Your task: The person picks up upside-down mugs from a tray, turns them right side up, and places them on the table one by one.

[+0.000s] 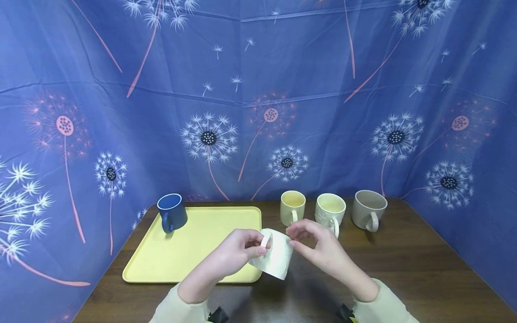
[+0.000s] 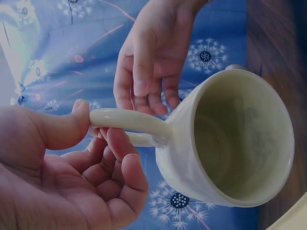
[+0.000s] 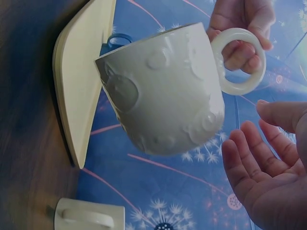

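Observation:
My left hand [image 1: 236,253] pinches the handle of a white mug [image 1: 279,255] between thumb and fingers, holding it above the table's front part. The mug is tipped, its mouth turned down and to the left. Raised shapes cover its outer wall in the right wrist view, and the left wrist view looks into its bare inside. My right hand [image 1: 321,246] hovers just right of the mug's base. Its fingers [image 3: 244,163] are loosely bent with nothing between them, and a small gap to the mug shows in the right wrist view.
A yellow tray [image 1: 218,233] lies on the brown table [image 1: 424,260], with a blue mug [image 1: 173,211] on its back left corner. Behind my right hand stand a cream mug [image 1: 292,207], an embossed pale mug [image 1: 329,210] and a grey mug [image 1: 368,210]. Blue patterned cloth [image 1: 331,125] surrounds the table.

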Tool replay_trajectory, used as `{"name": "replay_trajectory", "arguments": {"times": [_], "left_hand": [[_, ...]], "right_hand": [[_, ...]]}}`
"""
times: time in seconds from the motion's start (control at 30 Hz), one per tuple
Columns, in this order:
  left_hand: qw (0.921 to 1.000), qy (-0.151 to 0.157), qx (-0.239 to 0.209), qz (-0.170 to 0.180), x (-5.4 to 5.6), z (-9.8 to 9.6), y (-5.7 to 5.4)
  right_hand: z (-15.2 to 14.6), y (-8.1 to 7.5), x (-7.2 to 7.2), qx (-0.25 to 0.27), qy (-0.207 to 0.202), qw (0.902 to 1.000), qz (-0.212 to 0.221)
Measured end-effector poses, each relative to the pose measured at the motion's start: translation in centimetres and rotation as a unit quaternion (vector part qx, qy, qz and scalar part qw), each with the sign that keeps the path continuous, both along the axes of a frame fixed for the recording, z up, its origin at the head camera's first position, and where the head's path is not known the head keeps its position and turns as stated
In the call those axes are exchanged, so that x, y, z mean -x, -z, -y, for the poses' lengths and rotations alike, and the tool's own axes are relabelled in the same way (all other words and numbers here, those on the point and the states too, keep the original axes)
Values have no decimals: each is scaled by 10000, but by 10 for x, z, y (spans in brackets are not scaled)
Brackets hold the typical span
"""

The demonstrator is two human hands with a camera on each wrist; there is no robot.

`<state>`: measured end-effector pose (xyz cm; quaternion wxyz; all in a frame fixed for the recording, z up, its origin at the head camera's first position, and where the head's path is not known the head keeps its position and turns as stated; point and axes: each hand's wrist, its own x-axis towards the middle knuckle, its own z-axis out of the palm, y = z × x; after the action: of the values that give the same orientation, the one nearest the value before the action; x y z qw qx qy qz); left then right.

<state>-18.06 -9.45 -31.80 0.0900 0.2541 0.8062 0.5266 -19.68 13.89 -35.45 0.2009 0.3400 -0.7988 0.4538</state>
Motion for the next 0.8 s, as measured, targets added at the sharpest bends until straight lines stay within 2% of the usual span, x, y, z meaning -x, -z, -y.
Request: {"name": "replay_trajectory", "arguments": {"times": [0.13,0.37,0.53,0.8], "left_hand": [[9999,130,101,22,-3,-3,-1],[9993,331,132,90,-6,-9,1],[9989,414,134,149,-9,-11,1],[9971,657,364,-152,-12,-14,-1]], "right_hand": [[5,-2,-3,2,-112,9999,-67],[7,6,1,-179,-346,9988,-281],[8,4,0,-299,-415,9977,-437],[6,3,-1,-454,-616,9957,-523]]}}
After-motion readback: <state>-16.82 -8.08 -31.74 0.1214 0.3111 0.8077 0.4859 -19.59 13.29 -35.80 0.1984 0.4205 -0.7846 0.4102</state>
